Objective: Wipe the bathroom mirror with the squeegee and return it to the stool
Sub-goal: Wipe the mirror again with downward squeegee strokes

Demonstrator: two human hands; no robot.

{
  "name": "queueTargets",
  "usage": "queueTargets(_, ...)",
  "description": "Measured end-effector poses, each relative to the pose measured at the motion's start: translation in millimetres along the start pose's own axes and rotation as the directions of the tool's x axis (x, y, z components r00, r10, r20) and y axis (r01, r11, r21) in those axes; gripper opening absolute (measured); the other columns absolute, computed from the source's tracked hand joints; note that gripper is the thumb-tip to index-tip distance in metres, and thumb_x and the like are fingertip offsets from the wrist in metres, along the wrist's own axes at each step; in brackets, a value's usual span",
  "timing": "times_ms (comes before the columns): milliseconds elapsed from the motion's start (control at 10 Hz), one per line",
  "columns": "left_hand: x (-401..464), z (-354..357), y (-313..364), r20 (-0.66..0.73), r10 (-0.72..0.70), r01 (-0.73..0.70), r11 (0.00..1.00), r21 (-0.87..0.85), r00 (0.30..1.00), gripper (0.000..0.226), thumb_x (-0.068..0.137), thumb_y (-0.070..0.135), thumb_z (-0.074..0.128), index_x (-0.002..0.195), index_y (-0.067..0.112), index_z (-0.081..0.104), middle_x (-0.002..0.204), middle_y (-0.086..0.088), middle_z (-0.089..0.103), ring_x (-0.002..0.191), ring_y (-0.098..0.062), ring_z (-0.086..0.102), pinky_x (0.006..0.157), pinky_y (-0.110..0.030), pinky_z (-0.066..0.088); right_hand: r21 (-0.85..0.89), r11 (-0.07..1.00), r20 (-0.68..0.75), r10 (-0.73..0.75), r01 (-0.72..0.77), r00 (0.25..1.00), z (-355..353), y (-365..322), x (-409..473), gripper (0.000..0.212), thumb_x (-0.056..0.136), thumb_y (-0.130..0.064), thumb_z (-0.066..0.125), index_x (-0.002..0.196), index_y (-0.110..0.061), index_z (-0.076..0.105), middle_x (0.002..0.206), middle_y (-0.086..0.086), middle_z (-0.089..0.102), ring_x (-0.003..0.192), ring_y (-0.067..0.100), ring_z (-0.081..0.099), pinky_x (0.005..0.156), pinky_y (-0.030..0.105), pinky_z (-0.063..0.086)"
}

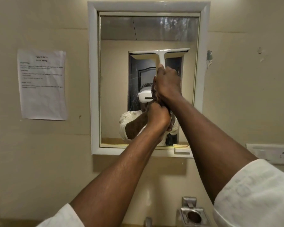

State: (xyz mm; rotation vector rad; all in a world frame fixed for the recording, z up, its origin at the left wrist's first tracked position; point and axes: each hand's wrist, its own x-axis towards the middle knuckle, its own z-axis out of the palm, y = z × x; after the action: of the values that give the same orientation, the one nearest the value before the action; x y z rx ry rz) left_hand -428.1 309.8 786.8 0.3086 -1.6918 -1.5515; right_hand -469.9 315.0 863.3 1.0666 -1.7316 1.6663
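The white plastic squeegee [161,54] sits on the white-framed glass mirror [115,63], blade lying sideways, handle pointing down. The right hand [168,83] squeezes the handle just under the blade. The left hand [157,116] is closed lower down, right below it.

White squeegee [161,54] on a white-framed mirror [93,79]; beige wall [39,153]; white paper [42,85] with black print; white sleeves [256,194]; grey metal holder [193,213].

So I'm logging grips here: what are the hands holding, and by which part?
The white squeegee, by its handle: right hand uppermost, left hand clenched just beneath it.
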Motion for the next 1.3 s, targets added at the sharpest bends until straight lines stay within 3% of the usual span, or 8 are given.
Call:
queueTargets(100,-9,-5,-17,0.066,-0.105,0.102,0.994,0.048,0.992,0.037,0.099,0.015,0.028,0.066,0.010,0.044,0.059,-0.008,0.043,0.044,-0.016,0.042,0.044,-0.028,0.035,0.016,1.000,0.026,0.026,-0.026,0.999,2,14,-18,0.041,0.102,-0.034,0.031,0.099,-0.006,0.061,0.082,0.008,0.063,0.073,0.019,0.061,0.066,0.036,0.050)
queueTargets(300,-41,-9,-56,-0.068,-0.019,0.026,0.995,0.099,0.997,0.032,0.098,0.011,0.033,0.070,0.027,0.038,0.071,0.001,0.045,0.058,-0.014,0.045,0.056,-0.030,0.046,0.072,0.993,0.043,0.086,-0.089,0.995,9,42,-59,0.038,0.101,-0.039,0.033,0.096,-0.012,0.060,0.080,0.003,0.064,0.073,0.015,0.063,0.063,0.032,0.051)
queueTargets(500,-64,-15,-96,-0.043,-0.103,0.107,0.988,0.108,0.994,0.029,0.099,0.012,0.035,0.086,-0.003,0.057,0.056,-0.011,0.046,0.042,-0.018,0.040,0.041,-0.026,0.031,0.053,0.992,0.062,0.111,-0.114,0.992,13,66,-107,0.041,0.101,-0.040,0.033,0.106,-0.011,0.061,0.084,-0.002,0.064,0.078,0.011,0.063,0.070,0.033,0.053)
queueTargets(600,-80,-21,-113,-0.030,-0.121,0.123,0.986,0.111,0.992,0.029,0.099,0.012,0.037,0.095,-0.007,0.059,0.058,-0.011,0.046,0.041,-0.015,0.038,0.040,-0.025,0.029,0.042,0.991,0.058,0.121,-0.124,0.991,16,75,-128,0.041,0.101,-0.038,0.033,0.110,-0.009,0.061,0.082,-0.005,0.060,0.078,0.010,0.060,0.072,0.031,0.053)
queueTargets(700,-91,-25,-122,-0.023,-0.140,0.142,0.982,0.122,0.990,0.029,0.098,0.010,0.036,0.095,-0.007,0.059,0.056,-0.009,0.046,0.041,-0.015,0.038,0.042,-0.026,0.029,0.040,0.988,0.080,0.146,-0.150,0.986,19,84,-143,0.037,0.101,-0.038,0.032,0.103,-0.012,0.059,0.094,0.007,0.063,0.089,0.019,0.061,0.076,0.036,0.054)
queueTargets(900,-110,-31,-140,-0.028,-0.191,0.193,0.975,0.114,0.981,0.030,0.097,0.008,0.034,0.094,-0.011,0.058,0.061,-0.015,0.045,0.041,-0.018,0.035,0.043,-0.028,0.026,0.001,0.988,0.044,0.155,-0.156,0.987,20,96,-171,0.029,0.100,-0.034,0.036,0.085,-0.019,0.055,0.070,-0.012,0.053,0.064,0.001,0.053,0.049,0.005,0.038)
queueTargets(1000,-119,-33,-152,-0.024,-0.222,0.224,0.968,0.110,0.975,0.029,0.096,0.005,0.034,0.092,-0.013,0.057,0.060,-0.015,0.044,0.041,-0.018,0.033,0.042,-0.028,0.026,0.003,0.980,0.072,0.200,-0.201,0.977,19,103,-187,0.028,0.100,-0.037,0.035,0.087,-0.020,0.054,0.069,-0.013,0.055,0.063,0.001,0.056,0.047,0.008,0.039)
queueTargets(1300,-145,-36,-178,-0.041,-0.292,0.295,0.946,0.132,0.956,0.028,0.092,0.000,0.033,0.086,-0.013,0.056,0.055,-0.012,0.042,0.042,-0.018,0.033,0.042,-0.028,0.025,-0.011,0.958,0.107,0.285,-0.285,0.953,16,116,-223,0.037,0.097,-0.045,0.032,0.075,-0.022,0.050,0.060,0.000,0.057,0.054,0.017,0.057,0.050,0.039,0.050)
